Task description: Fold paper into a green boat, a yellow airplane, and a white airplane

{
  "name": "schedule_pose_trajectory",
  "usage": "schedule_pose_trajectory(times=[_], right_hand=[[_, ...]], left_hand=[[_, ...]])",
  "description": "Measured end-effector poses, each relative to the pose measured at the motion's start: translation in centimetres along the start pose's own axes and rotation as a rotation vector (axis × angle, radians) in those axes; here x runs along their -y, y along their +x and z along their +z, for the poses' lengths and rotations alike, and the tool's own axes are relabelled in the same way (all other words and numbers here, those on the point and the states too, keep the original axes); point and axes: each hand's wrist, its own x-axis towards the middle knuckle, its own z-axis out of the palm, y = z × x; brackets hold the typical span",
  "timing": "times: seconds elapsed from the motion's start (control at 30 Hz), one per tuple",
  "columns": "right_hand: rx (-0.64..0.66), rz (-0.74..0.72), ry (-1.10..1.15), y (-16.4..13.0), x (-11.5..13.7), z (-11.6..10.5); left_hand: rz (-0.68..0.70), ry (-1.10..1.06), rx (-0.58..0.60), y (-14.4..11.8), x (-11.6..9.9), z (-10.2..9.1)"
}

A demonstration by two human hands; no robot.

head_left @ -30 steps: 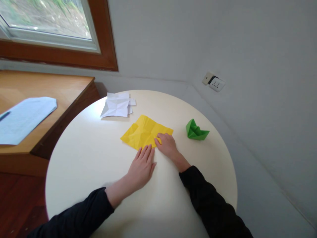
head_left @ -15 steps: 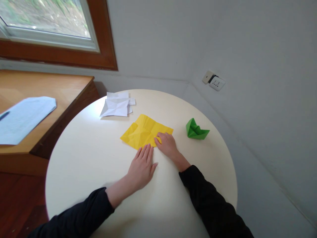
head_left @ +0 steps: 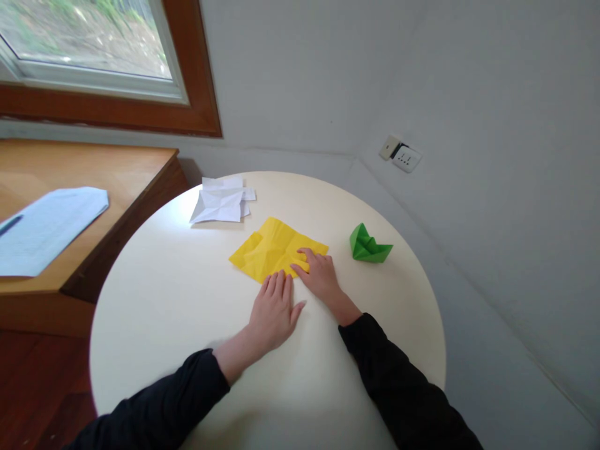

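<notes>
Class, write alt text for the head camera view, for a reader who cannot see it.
Two hands in dark sleeves press a creased yellow paper flat on a round cream table: left hand at its near edge, right hand on its corner. A green paper boat and folded white paper lie nearby.

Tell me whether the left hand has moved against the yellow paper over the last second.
Hardly. The left hand still lies flat with its fingertips at the near edge of the yellow paper; only the thumb has spread out toward the right hand.
</notes>
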Motion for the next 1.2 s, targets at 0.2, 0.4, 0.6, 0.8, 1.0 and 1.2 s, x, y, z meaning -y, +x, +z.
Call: schedule_pose_trajectory(times=[0.2,0.4,0.6,0.8,1.0,1.2], right_hand=[[0.007,0.025,0.017,-0.4,-0.4,-0.4],[0.002,0.029,-0.019,-0.5,-0.6,-0.6],[0.005,0.062,-0.07,-0.9,-1.4,-1.0],[-0.122,0.059,-0.112,-1.4,-2.0,-1.5],[-0.111,-0.197,-0.028,-3.6,-1.8,-1.3],[-0.044,-0.205,-0.062,-7.5,0.9,-1.5]], left_hand=[[-0.008,-0.021,-0.01,-0.1,0.1,0.2],[-0.014,-0.052,-0.012,-0.1,0.2,0.4],[-0.003,-0.018,0.0,-0.1,0.2,0.3],[-0.001,-0.069,-0.033,-0.2,0.2,0.4],[-0.003,-0.091,-0.08,-0.3,0.8,0.1],[-0.029,-0.128,-0.099,-0.1,2.1,-0.3]])
